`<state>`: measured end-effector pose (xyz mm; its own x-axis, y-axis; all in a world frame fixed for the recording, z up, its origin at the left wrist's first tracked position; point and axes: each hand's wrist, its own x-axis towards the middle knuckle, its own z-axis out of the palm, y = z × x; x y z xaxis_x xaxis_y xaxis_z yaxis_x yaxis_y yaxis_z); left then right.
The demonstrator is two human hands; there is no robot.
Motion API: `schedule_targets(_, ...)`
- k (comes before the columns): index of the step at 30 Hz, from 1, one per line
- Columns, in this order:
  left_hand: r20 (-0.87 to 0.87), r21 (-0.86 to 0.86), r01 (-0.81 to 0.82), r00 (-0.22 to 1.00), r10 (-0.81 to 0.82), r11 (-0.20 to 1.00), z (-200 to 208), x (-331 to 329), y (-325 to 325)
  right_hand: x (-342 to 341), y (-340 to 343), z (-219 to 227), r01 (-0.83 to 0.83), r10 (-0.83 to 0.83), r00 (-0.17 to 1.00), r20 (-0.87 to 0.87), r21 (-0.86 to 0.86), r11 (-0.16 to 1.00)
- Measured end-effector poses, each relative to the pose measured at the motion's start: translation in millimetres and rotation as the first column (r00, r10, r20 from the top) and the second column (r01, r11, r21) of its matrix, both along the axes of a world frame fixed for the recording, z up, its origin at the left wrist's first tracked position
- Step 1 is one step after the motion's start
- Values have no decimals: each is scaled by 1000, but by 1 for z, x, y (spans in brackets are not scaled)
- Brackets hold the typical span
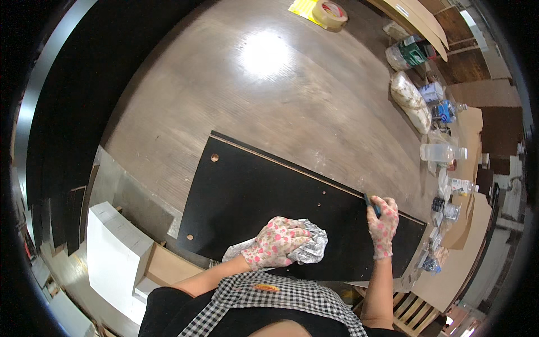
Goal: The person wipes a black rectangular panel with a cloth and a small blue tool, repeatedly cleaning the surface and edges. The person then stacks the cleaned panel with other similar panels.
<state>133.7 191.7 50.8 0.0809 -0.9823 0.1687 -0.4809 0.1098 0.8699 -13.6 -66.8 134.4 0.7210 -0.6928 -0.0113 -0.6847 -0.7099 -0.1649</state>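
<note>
A black board point(252, 196) lies flat on the table, with round holes near its left end and a pale groove along its far edge. My left hand point(278, 242), in a white glove with pink spots, is closed over a crumpled silvery-grey cloth point(312, 247) pressed on the board's near part. At the groove toward the right, my gloved right hand point(383, 226) grips a small dark tool point(371, 204). Only a bit of that tool shows past the fingers, so its exact kind cannot be made out.
On the brown table point(224, 95), a roll of tape point(330, 13) rests on a yellow sheet at the far side. Plastic bottles point(443, 152) and a stained white bag point(410, 101) line the right edge. White panels point(115, 255) stand at lower left; large black panels point(73, 112) stand beyond.
</note>
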Motion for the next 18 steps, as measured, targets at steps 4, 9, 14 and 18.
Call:
schedule_targets(4, -12, -4, 20, 1000, -20, 1000, -2, -5, -5, 56, 28, -12, -214, 190, 944, 270, 63, 975)
schedule_targets(9, 2, -64, -12, 1000, 12, 998, -7, -10, -4, 186, 94, -45, -638, 566, 710, 419, 41, 769)
schedule_targets(14, -168, -139, -8, 986, -15, 990, -9, -10, -1, 279, 141, -34, -785, 772, 585, 251, -67, 616)
schedule_targets(18, -160, -123, -15, 987, -5, 992, -5, -7, -1, 304, 148, -27, -771, 775, 628, -65, -182, 610)
